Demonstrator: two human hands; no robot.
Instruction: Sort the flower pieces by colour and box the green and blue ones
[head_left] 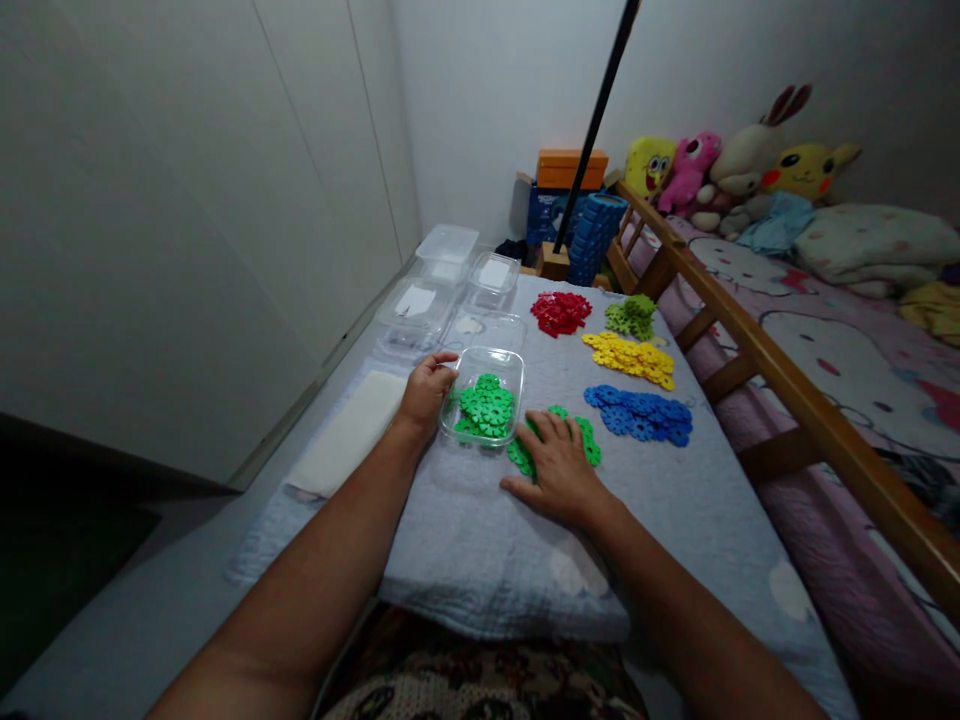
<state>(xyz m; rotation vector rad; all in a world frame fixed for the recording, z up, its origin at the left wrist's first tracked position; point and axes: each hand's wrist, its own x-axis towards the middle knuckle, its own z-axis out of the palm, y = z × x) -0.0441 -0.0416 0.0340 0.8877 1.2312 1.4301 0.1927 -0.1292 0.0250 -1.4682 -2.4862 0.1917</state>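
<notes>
My left hand [426,390] grips the left rim of a clear plastic container [504,365] that holds several green flower-shaped pieces [486,407]. My right hand [556,462] lies flat, fingers spread, on a loose pile of green pieces [587,438] just right of the container. Both rest on a pale blue quilt [465,540]. Further back lie separate piles of blue pieces [641,413], yellow pieces [631,357], light green pieces [632,315] and red pieces [560,312].
Several empty clear containers [448,292] with lids stand at the back left. A white flat pad [352,430] lies left of my hand. A wooden bed rail [780,370] runs along the right, with plush toys [739,160] behind. A black pole [596,120] rises at the back.
</notes>
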